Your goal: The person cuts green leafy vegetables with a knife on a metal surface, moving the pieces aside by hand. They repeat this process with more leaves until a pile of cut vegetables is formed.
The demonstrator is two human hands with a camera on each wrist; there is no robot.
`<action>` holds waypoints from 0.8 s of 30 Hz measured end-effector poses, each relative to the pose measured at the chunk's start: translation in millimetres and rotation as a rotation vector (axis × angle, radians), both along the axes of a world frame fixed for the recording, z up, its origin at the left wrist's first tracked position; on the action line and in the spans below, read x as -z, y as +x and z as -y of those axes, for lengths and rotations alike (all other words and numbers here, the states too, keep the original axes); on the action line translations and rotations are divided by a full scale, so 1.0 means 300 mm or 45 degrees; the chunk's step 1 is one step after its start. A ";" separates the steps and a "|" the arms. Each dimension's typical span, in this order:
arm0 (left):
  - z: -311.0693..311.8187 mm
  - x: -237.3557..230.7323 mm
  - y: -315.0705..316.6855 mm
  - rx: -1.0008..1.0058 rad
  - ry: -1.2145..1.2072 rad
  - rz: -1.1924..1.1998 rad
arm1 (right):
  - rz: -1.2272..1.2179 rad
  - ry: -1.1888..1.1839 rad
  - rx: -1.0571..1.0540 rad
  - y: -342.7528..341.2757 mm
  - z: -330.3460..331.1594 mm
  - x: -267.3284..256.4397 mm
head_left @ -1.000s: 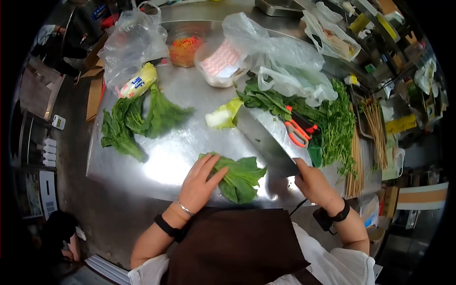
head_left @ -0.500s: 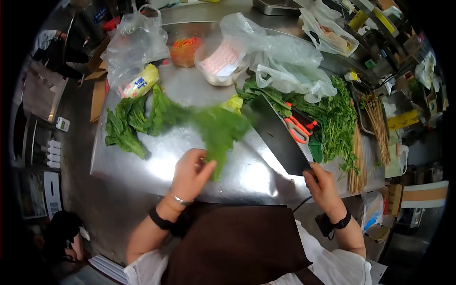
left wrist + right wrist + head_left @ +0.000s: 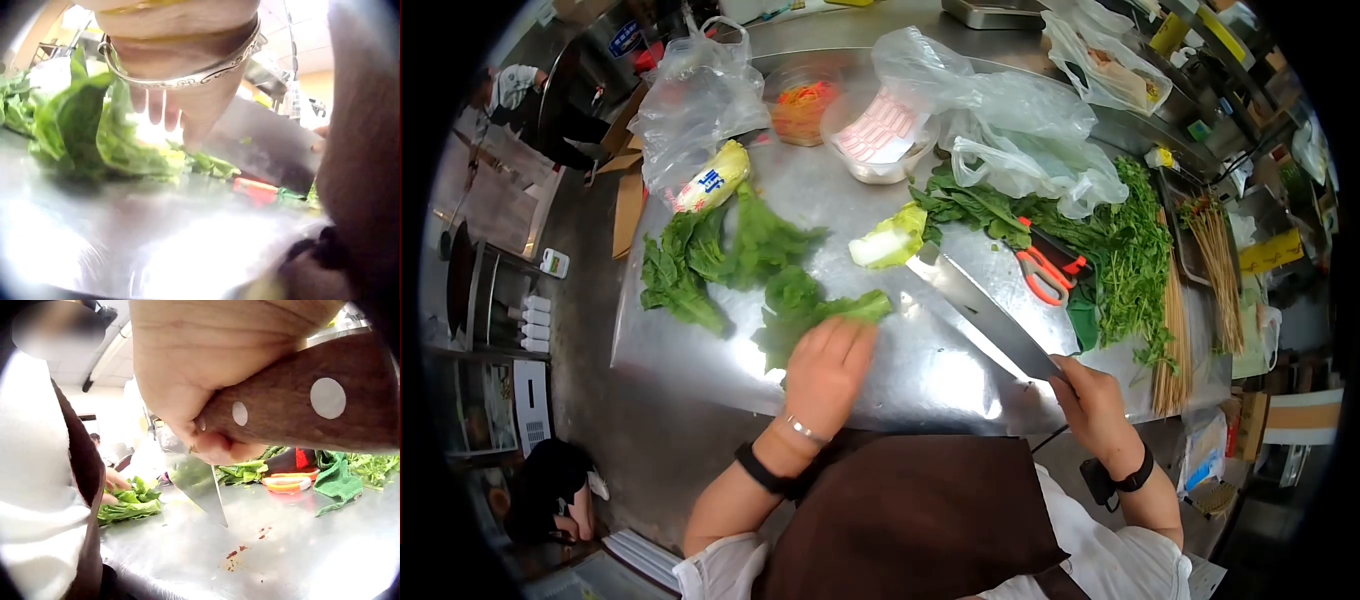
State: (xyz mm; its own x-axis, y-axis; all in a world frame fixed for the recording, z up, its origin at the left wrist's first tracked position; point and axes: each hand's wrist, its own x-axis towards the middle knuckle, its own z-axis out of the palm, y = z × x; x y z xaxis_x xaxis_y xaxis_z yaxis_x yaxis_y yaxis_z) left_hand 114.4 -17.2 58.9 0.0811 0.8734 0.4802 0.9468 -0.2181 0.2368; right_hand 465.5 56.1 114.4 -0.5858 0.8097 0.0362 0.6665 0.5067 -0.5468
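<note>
One knife [image 3: 998,325] gripped in the right hand [image 3: 1092,407]; to its left, over the table [image 3: 910,395], blurred greens [image 3: 785,325], partly covered by the left hand [image 3: 828,368].
Left fingers straight, slightly apart, contact with the greens unclear; knife handle mostly hidden from above. Past the blade tip, cabbage [image 3: 885,243]; beyond, scissors [image 3: 1040,268], blades hard to make out, and a tub [image 3: 878,176] partly veiled by a bag [image 3: 1030,110].

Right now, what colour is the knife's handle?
The knife handle is brown with pale round rivets, clearest in the right wrist view.
</note>
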 end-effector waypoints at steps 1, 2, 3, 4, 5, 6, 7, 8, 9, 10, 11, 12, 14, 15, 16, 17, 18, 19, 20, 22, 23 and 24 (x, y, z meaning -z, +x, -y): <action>-0.026 0.039 0.009 -0.049 -0.025 -0.060 | 0.016 0.016 -0.021 -0.007 -0.008 -0.003; -0.047 0.095 -0.004 -0.096 -0.038 -0.071 | 0.041 -0.010 -0.004 -0.006 -0.016 0.006; -0.063 0.121 -0.016 -0.076 -0.031 -0.072 | 0.060 -0.040 0.003 0.001 -0.016 0.028; -0.077 0.139 -0.025 -0.060 -0.027 -0.074 | 0.079 -0.074 0.006 0.002 -0.016 0.047; -0.080 0.143 -0.039 -0.042 -0.020 -0.072 | 0.103 -0.073 -0.003 -0.003 -0.020 0.051; -0.068 0.128 -0.052 0.034 -0.075 -0.010 | 0.132 -0.072 -0.006 -0.004 -0.021 0.046; -0.042 0.112 -0.050 0.094 -0.078 0.050 | 0.166 -0.069 -0.004 -0.003 -0.023 0.038; -0.005 0.098 -0.035 0.161 -0.076 0.109 | 0.159 -0.047 -0.025 -0.007 -0.027 0.032; 0.031 0.086 -0.022 0.238 -0.080 0.170 | 0.161 -0.041 -0.030 -0.015 -0.033 0.029; 0.069 0.075 -0.013 0.214 -0.151 0.208 | 0.165 -0.045 -0.033 -0.021 -0.032 0.029; 0.088 0.089 -0.017 0.196 -0.150 0.216 | 0.181 -0.053 -0.038 -0.020 -0.028 0.025; 0.102 0.110 -0.023 0.180 -0.141 0.226 | 0.203 -0.060 -0.043 -0.021 -0.029 0.022; 0.112 0.145 -0.026 0.125 -0.053 0.265 | 0.243 -0.063 -0.043 -0.026 -0.033 0.018; 0.118 0.159 -0.026 0.127 -0.034 0.279 | 0.247 -0.073 -0.040 -0.025 -0.032 0.017; 0.122 0.170 -0.032 0.128 -0.013 0.288 | 0.246 -0.079 -0.038 -0.027 -0.032 0.018; 0.125 0.177 -0.036 0.126 0.010 0.295 | 0.243 -0.085 -0.039 -0.031 -0.034 0.017; 0.119 0.176 -0.041 0.136 0.017 0.300 | 0.200 -0.109 -0.025 -0.032 -0.033 0.016; 0.111 0.169 -0.046 0.146 0.022 0.305 | 0.158 -0.136 -0.012 -0.031 -0.026 0.015; 0.107 0.164 -0.047 0.155 0.027 0.312 | 0.118 -0.163 0.002 -0.030 -0.024 0.012; 0.112 0.160 -0.044 0.123 0.048 0.284 | 0.093 -0.357 0.043 -0.047 -0.018 -0.033; 0.114 0.158 -0.043 0.120 0.055 0.270 | 0.078 -0.457 0.078 -0.057 -0.007 -0.062; 0.112 0.159 -0.046 0.119 0.073 0.241 | 0.066 -0.426 -0.003 -0.075 -0.003 -0.092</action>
State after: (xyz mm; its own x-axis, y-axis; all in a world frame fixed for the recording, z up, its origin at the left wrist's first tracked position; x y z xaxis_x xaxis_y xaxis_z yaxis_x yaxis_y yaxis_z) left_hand 100.7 -50.9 11.3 0.0642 0.8369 0.5436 0.8614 -0.3215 0.3932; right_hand 443.2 56.8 142.0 -0.5816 0.7704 -0.2612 0.6971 0.3065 -0.6482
